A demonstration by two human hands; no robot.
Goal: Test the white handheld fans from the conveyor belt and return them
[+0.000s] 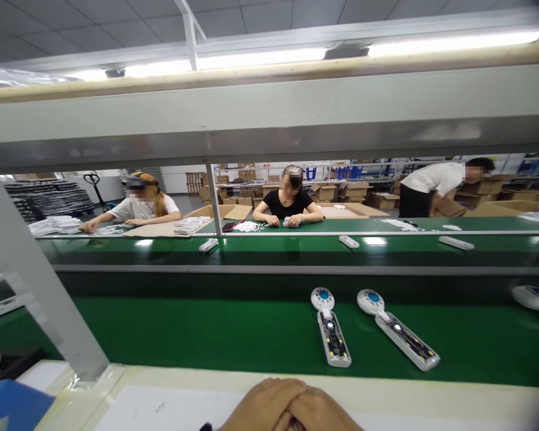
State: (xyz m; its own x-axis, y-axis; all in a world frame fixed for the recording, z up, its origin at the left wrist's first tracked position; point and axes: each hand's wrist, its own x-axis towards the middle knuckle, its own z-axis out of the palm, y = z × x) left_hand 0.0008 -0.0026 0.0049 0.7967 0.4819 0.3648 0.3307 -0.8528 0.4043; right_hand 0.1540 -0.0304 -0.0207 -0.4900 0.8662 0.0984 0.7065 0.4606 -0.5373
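Observation:
My left hand (pixel 265 404) and my right hand (pixel 318 407) rest together at the bottom centre, over the near cream table edge (pixel 184 378). Their fingers are folded over each other, and no object shows between them. Just beyond, on the green belt (pixel 184 329), lie two white devices with round heads and blue centres: one (pixel 333 341) almost straight ahead, another (pixel 406 340) slanting to its right. Both have dark circuit parts exposed in their handles. A third white device (pixel 536 297) is partly visible at the right edge.
A grey post (pixel 45 287) slants at left above a blue object (pixel 13 407). White casings (pixel 349 241) lie on the farther belt. Two people sit opposite at work; another person bends over boxes (pixel 451 206) at right. A shelf beam (pixel 269 108) crosses overhead.

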